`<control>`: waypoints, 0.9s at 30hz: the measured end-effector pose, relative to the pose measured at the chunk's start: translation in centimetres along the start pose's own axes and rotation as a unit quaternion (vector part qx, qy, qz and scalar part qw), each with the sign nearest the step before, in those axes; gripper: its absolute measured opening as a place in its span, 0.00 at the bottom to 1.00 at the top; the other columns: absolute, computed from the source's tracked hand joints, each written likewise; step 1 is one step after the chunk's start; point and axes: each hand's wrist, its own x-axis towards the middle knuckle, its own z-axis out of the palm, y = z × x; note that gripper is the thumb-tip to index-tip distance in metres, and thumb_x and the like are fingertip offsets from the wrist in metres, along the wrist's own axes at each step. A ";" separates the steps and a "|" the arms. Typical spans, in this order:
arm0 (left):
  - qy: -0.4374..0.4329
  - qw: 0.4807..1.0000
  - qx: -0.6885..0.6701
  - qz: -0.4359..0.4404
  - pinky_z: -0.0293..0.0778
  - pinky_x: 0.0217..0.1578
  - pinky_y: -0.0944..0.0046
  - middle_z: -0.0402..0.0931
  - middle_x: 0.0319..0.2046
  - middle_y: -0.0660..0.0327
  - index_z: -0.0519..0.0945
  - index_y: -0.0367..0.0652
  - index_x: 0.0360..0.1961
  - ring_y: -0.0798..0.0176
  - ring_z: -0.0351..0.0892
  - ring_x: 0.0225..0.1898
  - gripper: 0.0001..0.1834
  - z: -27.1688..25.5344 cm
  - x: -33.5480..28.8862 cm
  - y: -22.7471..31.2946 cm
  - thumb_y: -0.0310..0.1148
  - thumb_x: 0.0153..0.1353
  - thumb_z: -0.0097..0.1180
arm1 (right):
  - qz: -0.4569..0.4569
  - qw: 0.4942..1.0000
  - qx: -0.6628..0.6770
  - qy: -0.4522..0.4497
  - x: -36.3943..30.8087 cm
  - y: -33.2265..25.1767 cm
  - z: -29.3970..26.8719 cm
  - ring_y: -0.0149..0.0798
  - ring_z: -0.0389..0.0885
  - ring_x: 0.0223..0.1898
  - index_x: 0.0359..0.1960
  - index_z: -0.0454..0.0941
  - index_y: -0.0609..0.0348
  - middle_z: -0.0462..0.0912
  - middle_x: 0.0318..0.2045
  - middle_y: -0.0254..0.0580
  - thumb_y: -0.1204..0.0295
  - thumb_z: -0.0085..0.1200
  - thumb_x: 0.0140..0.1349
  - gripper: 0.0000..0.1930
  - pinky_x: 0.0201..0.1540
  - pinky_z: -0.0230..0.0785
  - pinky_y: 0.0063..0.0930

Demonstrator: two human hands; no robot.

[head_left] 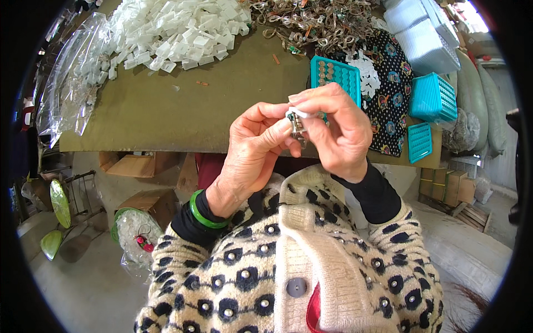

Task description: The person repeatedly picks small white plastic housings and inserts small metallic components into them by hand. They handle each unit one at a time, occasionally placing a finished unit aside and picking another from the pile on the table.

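My left hand (251, 141) and my right hand (341, 130) meet just over the table's near edge, both closed around one small electronic part (296, 124) with a white plastic piece and metal bits showing. The left thumb and fingers pinch its near side. On its far side, the right fingers grip the white piece, and most of it is hidden under them. Just beyond the right hand lies a teal tray (347, 77) with round pockets, several filled with small round pieces.
White plastic pieces (183, 33) pile up at the far left beside clear plastic film (75, 72). Coiled wire leads (316, 25) heap at the back. Stacked teal trays (433, 97) stand at right, near white trays (422, 39) and a dark patterned cloth (391, 105). The olive tabletop (155, 111) lies in front.
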 end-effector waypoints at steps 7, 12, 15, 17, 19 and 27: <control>-0.001 0.995 -0.097 -0.031 0.80 0.41 0.66 0.80 0.40 0.62 0.76 0.42 0.44 0.68 0.81 0.40 0.08 -0.1 0.2 -1.5 0.31 0.67 0.59 | -0.047 0.995 -0.082 -0.012 -1.4 0.3 0.6 0.45 0.76 0.38 0.48 0.78 0.64 0.79 0.40 0.47 0.80 0.59 0.57 0.15 0.39 0.71 0.34; -0.023 0.990 -0.118 -0.068 0.78 0.44 0.66 0.78 0.38 0.69 0.76 0.45 0.42 0.72 0.79 0.40 0.09 -0.7 0.0 -2.6 0.36 0.65 0.62 | -0.110 0.986 -0.122 0.028 -2.2 1.2 1.3 0.44 0.76 0.31 0.45 0.78 0.68 0.76 0.33 0.46 0.76 0.59 0.61 0.12 0.32 0.70 0.33; -0.044 0.987 -0.134 -0.081 0.78 0.44 0.66 0.78 0.38 0.69 0.77 0.45 0.41 0.72 0.78 0.41 0.10 -0.9 0.0 -2.7 0.35 0.64 0.63 | -0.119 0.981 -0.141 0.060 -2.6 1.3 1.8 0.43 0.75 0.28 0.43 0.78 0.68 0.73 0.31 0.46 0.75 0.60 0.62 0.11 0.28 0.69 0.33; -0.021 0.988 -0.128 -0.086 0.77 0.42 0.67 0.78 0.36 0.68 0.76 0.45 0.39 0.72 0.78 0.38 0.09 -0.7 -0.1 -2.8 0.36 0.65 0.62 | -0.108 0.982 -0.134 0.082 -2.7 1.1 2.1 0.43 0.75 0.28 0.42 0.78 0.67 0.74 0.31 0.46 0.74 0.60 0.62 0.10 0.28 0.69 0.33; 0.043 0.989 -0.108 -0.088 0.76 0.35 0.69 0.78 0.32 0.65 0.75 0.44 0.34 0.71 0.76 0.31 0.10 -0.2 -0.2 -2.8 0.38 0.68 0.58 | -0.086 0.982 -0.156 0.056 -2.7 0.8 2.0 0.44 0.75 0.29 0.43 0.78 0.66 0.74 0.31 0.45 0.74 0.60 0.62 0.10 0.29 0.69 0.34; -0.026 0.996 -0.085 -0.027 0.83 0.32 0.60 0.76 0.41 0.53 0.73 0.44 0.50 0.50 0.84 0.44 0.10 -0.8 0.3 -0.1 0.25 0.68 0.54 | 0.059 0.951 -0.291 0.085 -3.1 0.5 -6.1 0.43 0.79 0.34 0.44 0.80 0.60 0.78 0.37 0.44 0.78 0.54 0.65 0.08 0.37 0.73 0.32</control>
